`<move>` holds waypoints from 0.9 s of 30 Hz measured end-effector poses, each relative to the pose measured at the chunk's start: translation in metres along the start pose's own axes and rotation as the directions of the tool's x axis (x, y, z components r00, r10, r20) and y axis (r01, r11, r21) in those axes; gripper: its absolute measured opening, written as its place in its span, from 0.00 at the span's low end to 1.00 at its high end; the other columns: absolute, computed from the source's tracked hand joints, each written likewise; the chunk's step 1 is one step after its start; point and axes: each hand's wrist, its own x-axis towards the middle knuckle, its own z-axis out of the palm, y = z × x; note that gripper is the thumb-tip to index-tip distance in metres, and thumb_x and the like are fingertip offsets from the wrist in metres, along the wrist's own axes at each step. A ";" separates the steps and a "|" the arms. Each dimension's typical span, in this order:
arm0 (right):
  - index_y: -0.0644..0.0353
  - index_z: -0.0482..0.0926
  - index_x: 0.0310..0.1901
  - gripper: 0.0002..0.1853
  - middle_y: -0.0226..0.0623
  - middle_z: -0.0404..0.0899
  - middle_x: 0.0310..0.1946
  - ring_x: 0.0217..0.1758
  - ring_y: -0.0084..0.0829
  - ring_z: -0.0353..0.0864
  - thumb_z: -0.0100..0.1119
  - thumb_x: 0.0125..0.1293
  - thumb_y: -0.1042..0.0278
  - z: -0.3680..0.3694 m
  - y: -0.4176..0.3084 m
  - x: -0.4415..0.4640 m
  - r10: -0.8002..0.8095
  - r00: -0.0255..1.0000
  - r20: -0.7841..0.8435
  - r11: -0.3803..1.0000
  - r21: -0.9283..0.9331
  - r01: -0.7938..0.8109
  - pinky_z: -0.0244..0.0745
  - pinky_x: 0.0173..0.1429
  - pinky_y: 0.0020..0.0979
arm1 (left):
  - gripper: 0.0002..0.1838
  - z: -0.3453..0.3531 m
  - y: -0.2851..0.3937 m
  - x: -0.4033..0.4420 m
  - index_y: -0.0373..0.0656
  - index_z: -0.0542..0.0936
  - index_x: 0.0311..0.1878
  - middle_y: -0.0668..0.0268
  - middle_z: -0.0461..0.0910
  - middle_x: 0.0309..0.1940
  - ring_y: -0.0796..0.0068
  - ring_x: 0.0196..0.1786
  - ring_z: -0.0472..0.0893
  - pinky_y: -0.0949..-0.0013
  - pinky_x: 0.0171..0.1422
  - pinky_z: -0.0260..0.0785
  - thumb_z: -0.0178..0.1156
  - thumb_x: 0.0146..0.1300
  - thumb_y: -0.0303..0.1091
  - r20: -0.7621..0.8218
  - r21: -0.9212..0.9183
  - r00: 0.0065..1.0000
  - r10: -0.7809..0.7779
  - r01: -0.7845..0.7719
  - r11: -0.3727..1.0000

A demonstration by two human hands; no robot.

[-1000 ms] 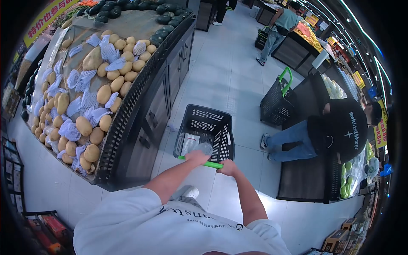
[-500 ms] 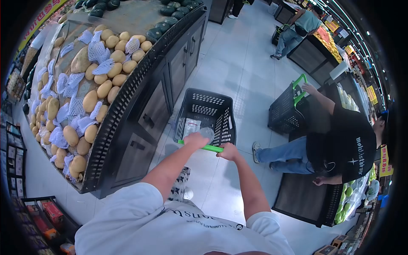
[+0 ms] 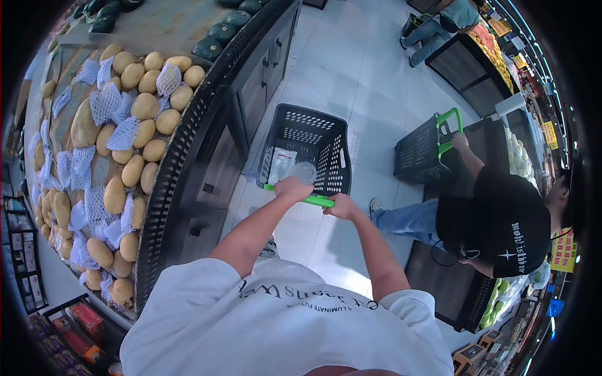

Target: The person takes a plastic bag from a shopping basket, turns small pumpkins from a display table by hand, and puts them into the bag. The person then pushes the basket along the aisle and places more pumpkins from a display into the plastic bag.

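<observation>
In front of me is a dark grey rolling shopping basket point(image 3: 313, 119) with perforated sides and a green handle point(image 3: 318, 201). My left hand point(image 3: 293, 187) is wrapped round the handle's left part. Farther right on the same bar, my right hand point(image 3: 340, 206) closes round its end. Inside the basket lie a white packet point(image 3: 283, 164) and a clear round plastic item point(image 3: 305, 172), partly hidden behind my left hand.
A produce stand point(image 3: 188, 125) on the left holds yellowish melons point(image 3: 145, 106), foam nets and dark green squashes. At right, a person in a black shirt point(image 3: 501, 219) grips another basket point(image 3: 419, 150). Farther off, another person point(image 3: 433, 37) stands by a fruit stand point(image 3: 473, 66).
My view has shifted forward along the aisle. The melon stand appears closer. Both hands keep hold of the basket handle, and the basket sits slightly higher in view.
</observation>
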 end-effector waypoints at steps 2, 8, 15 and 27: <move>0.48 0.86 0.35 0.18 0.40 0.84 0.32 0.37 0.39 0.83 0.65 0.41 0.52 -0.004 0.006 0.012 0.003 0.999 -0.053 1.000 0.011 -0.003 0.76 0.47 0.36 | 0.29 -0.006 0.004 0.015 0.43 0.82 0.48 0.56 0.81 0.49 0.59 0.53 0.80 0.57 0.57 0.69 0.52 0.51 0.55 0.004 0.006 1.000 0.015 -0.015 1.000; 0.49 0.86 0.36 0.18 0.40 0.84 0.32 0.37 0.40 0.83 0.65 0.41 0.53 -0.034 0.003 0.042 0.027 0.996 -0.079 0.999 0.038 -0.024 0.76 0.47 0.37 | 0.29 -0.041 0.016 0.046 0.42 0.82 0.47 0.55 0.81 0.47 0.57 0.52 0.80 0.57 0.55 0.70 0.53 0.51 0.56 0.026 -0.004 0.999 0.026 -0.026 1.000; 0.50 0.86 0.35 0.18 0.41 0.84 0.33 0.38 0.41 0.82 0.64 0.40 0.53 -0.068 0.003 0.073 0.034 0.997 -0.068 0.996 0.086 -0.029 0.76 0.48 0.37 | 0.29 -0.077 0.036 0.077 0.40 0.82 0.46 0.54 0.81 0.47 0.56 0.51 0.80 0.58 0.54 0.71 0.55 0.51 0.56 0.008 0.002 0.999 0.034 -0.034 0.999; 0.55 0.85 0.39 0.23 0.49 0.82 0.37 0.42 0.47 0.82 0.60 0.40 0.51 -0.155 0.015 0.135 0.008 0.992 0.128 1.000 0.001 -0.008 0.76 0.48 0.42 | 0.27 -0.117 0.074 0.148 0.43 0.83 0.44 0.56 0.82 0.44 0.57 0.50 0.81 0.58 0.54 0.71 0.56 0.52 0.56 -0.017 0.000 1.000 -0.025 0.025 1.000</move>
